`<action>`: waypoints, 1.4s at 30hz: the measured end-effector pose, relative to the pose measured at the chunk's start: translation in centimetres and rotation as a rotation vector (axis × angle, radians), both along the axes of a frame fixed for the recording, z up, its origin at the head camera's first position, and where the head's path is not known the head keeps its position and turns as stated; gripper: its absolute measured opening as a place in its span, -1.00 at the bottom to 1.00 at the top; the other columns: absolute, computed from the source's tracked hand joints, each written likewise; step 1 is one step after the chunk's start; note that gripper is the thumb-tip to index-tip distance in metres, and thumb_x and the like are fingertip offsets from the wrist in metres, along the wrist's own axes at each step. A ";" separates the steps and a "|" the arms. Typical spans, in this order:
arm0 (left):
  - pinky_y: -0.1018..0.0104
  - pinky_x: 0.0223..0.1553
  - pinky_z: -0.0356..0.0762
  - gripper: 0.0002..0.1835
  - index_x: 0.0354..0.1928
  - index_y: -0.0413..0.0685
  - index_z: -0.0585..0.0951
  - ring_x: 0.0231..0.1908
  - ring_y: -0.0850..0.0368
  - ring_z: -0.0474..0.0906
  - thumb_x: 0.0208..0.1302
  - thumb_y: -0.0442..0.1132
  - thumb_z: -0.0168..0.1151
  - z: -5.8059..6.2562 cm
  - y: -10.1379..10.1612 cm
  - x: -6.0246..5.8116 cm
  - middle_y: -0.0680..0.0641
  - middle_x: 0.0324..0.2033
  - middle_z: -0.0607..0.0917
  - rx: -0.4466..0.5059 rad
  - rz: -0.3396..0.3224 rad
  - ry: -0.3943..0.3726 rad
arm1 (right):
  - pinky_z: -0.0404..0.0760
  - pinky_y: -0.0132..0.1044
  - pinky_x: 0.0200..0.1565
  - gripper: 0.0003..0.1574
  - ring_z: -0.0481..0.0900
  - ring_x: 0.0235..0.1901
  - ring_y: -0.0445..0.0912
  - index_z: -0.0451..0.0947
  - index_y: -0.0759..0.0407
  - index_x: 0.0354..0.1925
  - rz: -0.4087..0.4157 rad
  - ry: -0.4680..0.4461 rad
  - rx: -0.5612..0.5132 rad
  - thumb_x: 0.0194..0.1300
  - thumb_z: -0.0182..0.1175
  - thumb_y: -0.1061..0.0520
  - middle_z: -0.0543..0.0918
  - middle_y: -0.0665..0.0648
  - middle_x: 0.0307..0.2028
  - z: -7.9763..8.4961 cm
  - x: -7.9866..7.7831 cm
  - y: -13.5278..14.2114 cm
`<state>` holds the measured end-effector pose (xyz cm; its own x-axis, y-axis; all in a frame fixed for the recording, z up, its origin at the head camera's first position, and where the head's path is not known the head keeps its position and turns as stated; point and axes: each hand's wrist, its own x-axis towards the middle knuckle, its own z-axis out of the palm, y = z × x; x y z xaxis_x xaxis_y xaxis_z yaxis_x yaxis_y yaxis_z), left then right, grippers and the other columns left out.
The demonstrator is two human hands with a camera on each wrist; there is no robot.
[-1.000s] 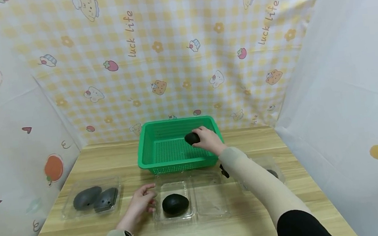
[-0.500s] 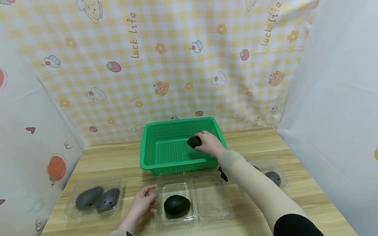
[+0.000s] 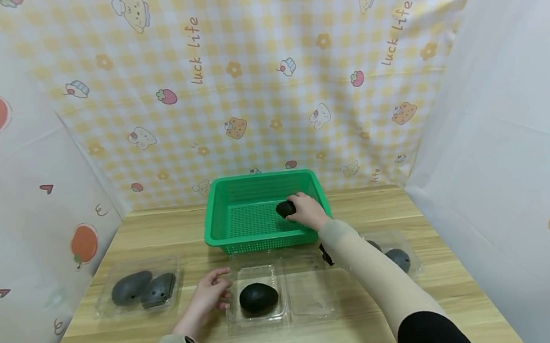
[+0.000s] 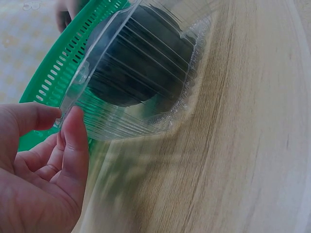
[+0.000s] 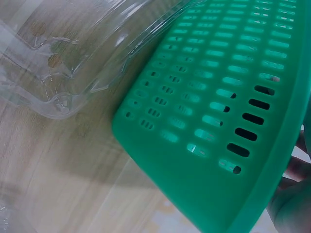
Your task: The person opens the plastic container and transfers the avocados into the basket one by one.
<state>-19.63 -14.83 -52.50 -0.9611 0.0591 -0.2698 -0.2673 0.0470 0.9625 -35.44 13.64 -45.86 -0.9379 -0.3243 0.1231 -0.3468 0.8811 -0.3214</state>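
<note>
My right hand (image 3: pixel 307 212) grips a dark, avocado-shaped fruit (image 3: pixel 285 209) inside the right part of the green basket (image 3: pixel 257 238). In the right wrist view, only parts of its fingers (image 5: pixel 296 167) show past the basket's rim, and the fruit is hidden. My left hand (image 3: pixel 210 293) is at the left edge of an open, hinged clear plastic box (image 3: pixel 260 321); the left wrist view shows thumb and fingers (image 4: pixel 74 131) pinching its rim. One dark avocado-shaped fruit (image 3: pixel 259 298) lies in that box's left half. The lid half (image 3: pixel 312 292) lies flat on the right.
On the left, a clear box (image 3: pixel 108 309) contains two greyish oval pieces (image 3: pixel 132 288). Another clear box (image 3: pixel 411 246) with similar pieces (image 3: pixel 399 259) stands on the right, partly behind my right forearm. Patterned cloth (image 3: pixel 267 99) hangs behind the wooden table (image 3: pixel 158 221).
My right hand has lowered slightly into the basket with the fruit and shifted a little to the right. The left hand stays at the box edge. The head view has shifted slightly.
</note>
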 end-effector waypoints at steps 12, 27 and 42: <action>0.32 -0.68 0.48 -0.55 0.10 -0.23 0.36 -0.59 0.11 0.41 0.12 -0.40 0.07 -0.2 0.0 -0.1 -0.26 -0.37 0.46 -0.010 0.002 0.006 | 0.46 -0.12 -0.08 -0.27 0.41 -0.04 0.01 0.35 0.15 0.13 -0.030 -0.045 0.005 -0.01 0.30 -0.04 0.41 0.15 0.06 -0.5 -0.1 0.1; 0.30 -0.68 0.48 -0.56 0.11 -0.22 0.36 -0.60 0.12 0.42 0.13 -0.40 0.08 -0.3 0.0 -0.1 -0.18 -0.37 0.48 -0.007 0.014 0.000 | 0.44 -0.11 -0.06 -0.29 0.40 -0.04 0.02 0.37 0.20 0.10 -0.034 -0.101 0.012 -0.01 0.31 0.00 0.48 0.16 -0.02 -1.3 -0.3 0.6; 0.31 -0.69 0.47 -0.56 0.11 -0.24 0.36 -0.60 0.12 0.41 0.13 -0.40 0.07 -0.1 -0.1 -0.1 -0.15 -0.41 0.46 -0.004 0.007 0.004 | 0.45 -0.12 -0.07 -0.28 0.41 -0.04 0.04 0.38 0.21 0.10 -0.065 -0.147 0.038 -0.04 0.33 0.01 0.48 0.18 -0.01 -1.9 -0.9 0.7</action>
